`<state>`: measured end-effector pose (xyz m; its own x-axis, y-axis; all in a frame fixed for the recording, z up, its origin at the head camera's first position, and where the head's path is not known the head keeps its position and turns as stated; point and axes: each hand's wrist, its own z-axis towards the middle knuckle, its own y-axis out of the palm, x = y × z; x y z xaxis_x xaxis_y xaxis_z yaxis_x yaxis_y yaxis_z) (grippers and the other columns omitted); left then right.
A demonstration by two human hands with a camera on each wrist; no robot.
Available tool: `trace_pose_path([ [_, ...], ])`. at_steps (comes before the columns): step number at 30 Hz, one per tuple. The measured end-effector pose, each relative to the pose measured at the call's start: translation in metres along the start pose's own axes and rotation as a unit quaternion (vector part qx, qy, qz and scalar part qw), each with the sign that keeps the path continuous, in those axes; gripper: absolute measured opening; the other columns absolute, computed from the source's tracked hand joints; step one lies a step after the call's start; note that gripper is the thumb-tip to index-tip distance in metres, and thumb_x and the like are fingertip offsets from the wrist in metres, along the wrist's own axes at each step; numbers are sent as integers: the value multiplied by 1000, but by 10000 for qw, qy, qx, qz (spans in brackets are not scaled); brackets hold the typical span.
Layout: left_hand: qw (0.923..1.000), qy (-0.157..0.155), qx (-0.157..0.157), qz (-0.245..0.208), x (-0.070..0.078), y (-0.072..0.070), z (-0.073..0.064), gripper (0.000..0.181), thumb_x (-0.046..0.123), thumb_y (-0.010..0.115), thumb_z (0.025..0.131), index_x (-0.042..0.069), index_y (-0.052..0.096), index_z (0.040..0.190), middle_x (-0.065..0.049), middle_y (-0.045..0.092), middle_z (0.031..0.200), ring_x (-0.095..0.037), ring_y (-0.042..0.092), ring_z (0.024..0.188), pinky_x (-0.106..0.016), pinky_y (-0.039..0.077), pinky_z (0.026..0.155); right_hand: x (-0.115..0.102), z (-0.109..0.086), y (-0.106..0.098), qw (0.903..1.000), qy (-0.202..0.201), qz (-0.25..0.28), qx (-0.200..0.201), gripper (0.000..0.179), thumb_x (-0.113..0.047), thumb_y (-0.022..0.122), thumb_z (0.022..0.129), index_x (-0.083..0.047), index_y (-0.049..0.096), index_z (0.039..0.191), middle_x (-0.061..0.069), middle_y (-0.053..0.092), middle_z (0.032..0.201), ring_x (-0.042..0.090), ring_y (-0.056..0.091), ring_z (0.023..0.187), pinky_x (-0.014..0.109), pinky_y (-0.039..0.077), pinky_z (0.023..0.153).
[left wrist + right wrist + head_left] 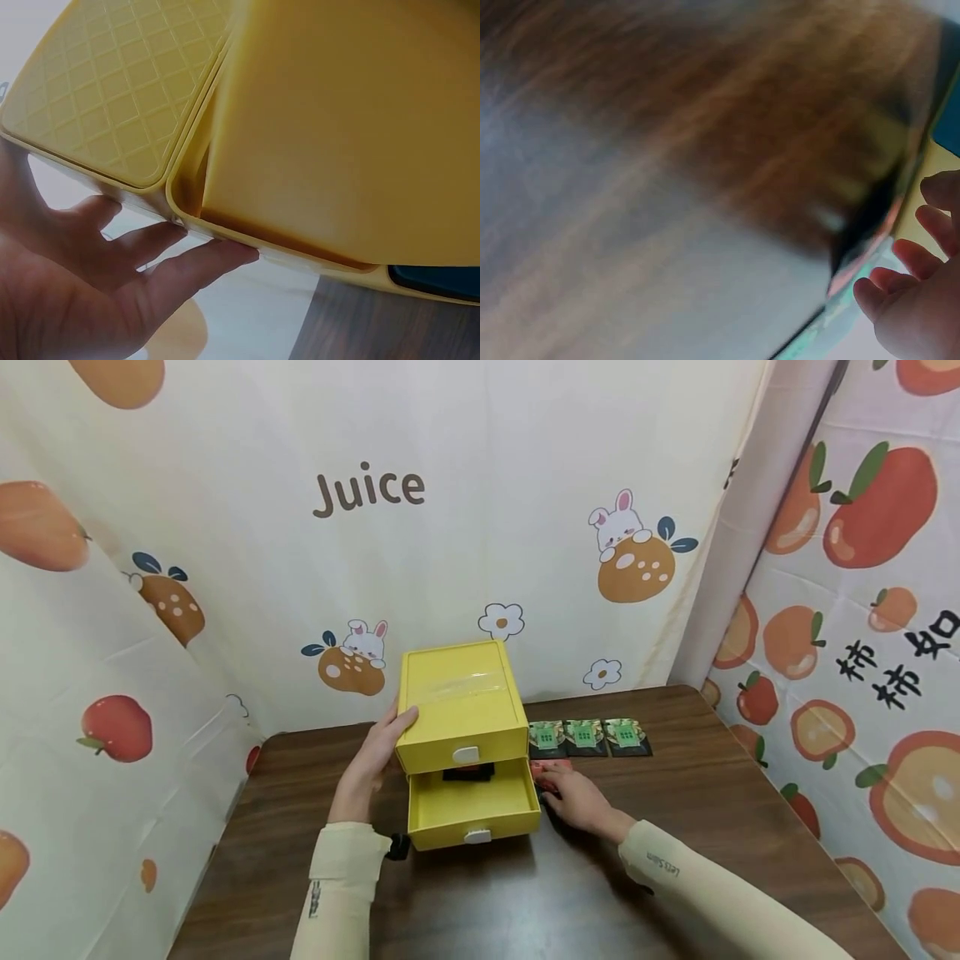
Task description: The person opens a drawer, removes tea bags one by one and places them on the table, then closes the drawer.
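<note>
A yellow two-tier drawer box [461, 693] stands on the table, its lower drawer [474, 831] pulled out and its upper one closed. My left hand [375, 752] rests against the box's left side, thumb near the top edge; in the left wrist view its extended fingers touch the yellow wall [217, 229]. Toward the back of the lower drawer lies a dark packet [468, 772], partly under the upper tier. Right of the box, my right hand [577, 797] has its fingertips at a red packet [551, 764], partly covered by them. In the right wrist view those fingers [915, 259] are loosely bent.
Three dark packets with green labels [585, 737] lie in a row behind the right hand. The brown wooden table [480, 910] extends toward me. Fruit-printed curtains [525, 510] hang behind and at both sides.
</note>
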<state>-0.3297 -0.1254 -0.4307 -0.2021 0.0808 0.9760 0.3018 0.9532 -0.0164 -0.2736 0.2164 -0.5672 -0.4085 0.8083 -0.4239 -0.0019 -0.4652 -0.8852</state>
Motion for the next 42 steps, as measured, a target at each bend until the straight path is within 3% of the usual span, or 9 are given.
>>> trace_pose_path([
  [6, 9999, 4, -47, -92, 1, 0, 1, 67, 60, 55, 92, 57, 18, 148, -27, 51, 119, -30, 63, 88, -48, 54, 74, -13, 6, -25, 9993, 53, 122, 349, 29, -11, 70, 89, -5, 69, 118, 9, 68, 108, 23, 64, 89, 43, 52, 76],
  [11, 10000, -5, 8, -92, 0, -1, 1, 69, 62, 56, 90, 58, 18, 147, -26, 51, 121, -30, 63, 88, -48, 53, 74, -42, 12, -66, 9923, 41, 422, 1168, 14, -11, 66, 92, -9, 73, 105, 4, 70, 101, 16, 64, 79, 38, 53, 69],
  [16, 10000, -47, 70, 2, -3, -2, -1, 72, 63, 56, 89, 57, 15, 148, -24, 49, 125, -30, 62, 89, -48, 53, 75, -85, 16, -92, 9754, -717, 913, 1873, 11, -3, 64, 91, -8, 73, 93, -2, 69, 84, 5, 56, 64, 26, 50, 58],
  [19, 9999, -131, 75, 32, -6, -2, -4, 72, 62, 55, 90, 56, 14, 149, -24, 47, 128, -30, 62, 91, -47, 53, 76, -115, 15, -94, 9669, -1274, 949, 1995, 12, -2, 62, 88, -8, 72, 85, -5, 66, 74, -1, 53, 57, 18, 47, 52],
  [22, 9999, -152, 82, -12, -7, -1, -5, 71, 60, 55, 92, 55, 15, 150, -23, 46, 131, -31, 61, 93, -48, 53, 76, -142, 14, -93, 9646, -1597, 830, 1930, 12, -5, 62, 86, -12, 72, 83, -7, 67, 74, -3, 55, 60, 19, 49, 54],
  [28, 10000, 43, 55, -38, 0, -1, 0, 67, 60, 55, 92, 56, 18, 148, -23, 51, 126, -30, 62, 93, -48, 53, 77, -165, 32, -91, 9779, -1499, 860, 1174, 12, -11, 65, 91, -19, 72, 85, -13, 64, 75, -2, 53, 63, 22, 48, 60],
  [34, 10000, 42, 64, 36, 3, -1, 0, 69, 61, 55, 92, 55, 17, 149, -24, 54, 120, -29, 64, 88, -47, 53, 75, -164, 53, -80, 9901, -1086, 864, -195, 13, -14, 64, 93, -14, 73, 84, -13, 60, 70, 1, 50, 58, 20, 44, 57],
  [39, 9999, 7, 70, 94, 1, -1, -1, 71, 63, 55, 90, 55, 17, 149, -23, 52, 122, -29, 62, 91, -47, 53, 76, -163, 61, -66, 9844, -793, 460, -1500, 15, -18, 62, 95, -10, 74, 102, -6, 67, 87, 4, 55, 66, 23, 47, 66],
  [42, 9999, 29, 73, 103, 1, -1, -1, 70, 63, 55, 90, 55, 18, 149, -22, 50, 126, -30, 61, 95, -47, 52, 77, -163, 65, -57, 9744, -673, -1, -2147, 35, -27, 59, 98, -10, 63, 128, -1, 67, 109, 10, 61, 91, 29, 49, 82],
])
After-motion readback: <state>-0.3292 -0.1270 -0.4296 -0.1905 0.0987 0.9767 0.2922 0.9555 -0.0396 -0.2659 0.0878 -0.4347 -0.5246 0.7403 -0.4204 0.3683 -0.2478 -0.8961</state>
